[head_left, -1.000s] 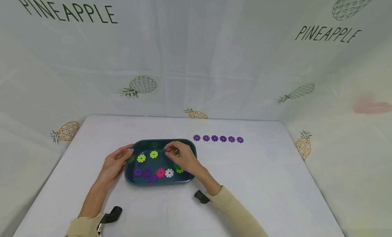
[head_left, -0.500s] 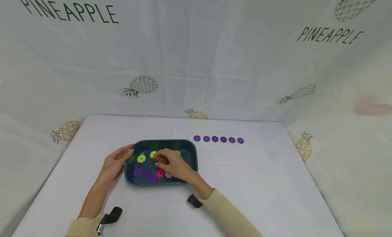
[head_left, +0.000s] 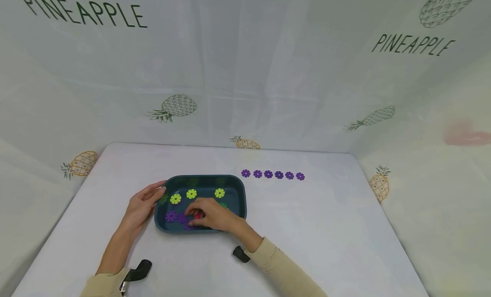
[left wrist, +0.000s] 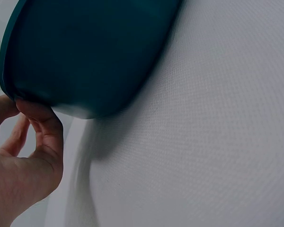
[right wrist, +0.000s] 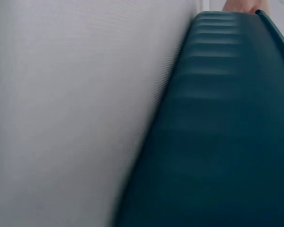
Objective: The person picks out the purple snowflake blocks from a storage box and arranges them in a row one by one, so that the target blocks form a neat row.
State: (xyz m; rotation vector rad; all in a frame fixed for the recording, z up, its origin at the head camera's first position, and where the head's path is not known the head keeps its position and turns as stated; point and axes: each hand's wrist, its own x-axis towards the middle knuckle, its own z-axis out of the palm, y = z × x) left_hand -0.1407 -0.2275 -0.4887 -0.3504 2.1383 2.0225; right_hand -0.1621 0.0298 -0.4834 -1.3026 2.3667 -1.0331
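Note:
A dark teal tray (head_left: 203, 177) lies on the white table. My left hand (head_left: 141, 206) grips its left end, thumb on the rim and fingers beneath, as the left wrist view (left wrist: 31, 156) also shows. Over the front part of the tray is my right hand (head_left: 212, 214), fingers bent and thumb apart from the index finger. A pink snowflake disc (head_left: 197, 214) shows between them. Purple discs (head_left: 171, 216) lie just left of those fingertips. Yellow discs (head_left: 191, 194) rest farther back in the tray. The right wrist view has only the tray's outer wall (right wrist: 217, 132).
A straight row of several purple discs (head_left: 268, 174) lies on the table (head_left: 314, 229) behind and right of the tray. A green disc (head_left: 223, 206) is partly covered by the right hand. A white cloth printed with pineapples (head_left: 178, 105) hangs behind the table.
My right hand has moved left and toward the front of the tray, from the right-hand yellow disc to the pink and purple ones. The left hand stays on the tray.

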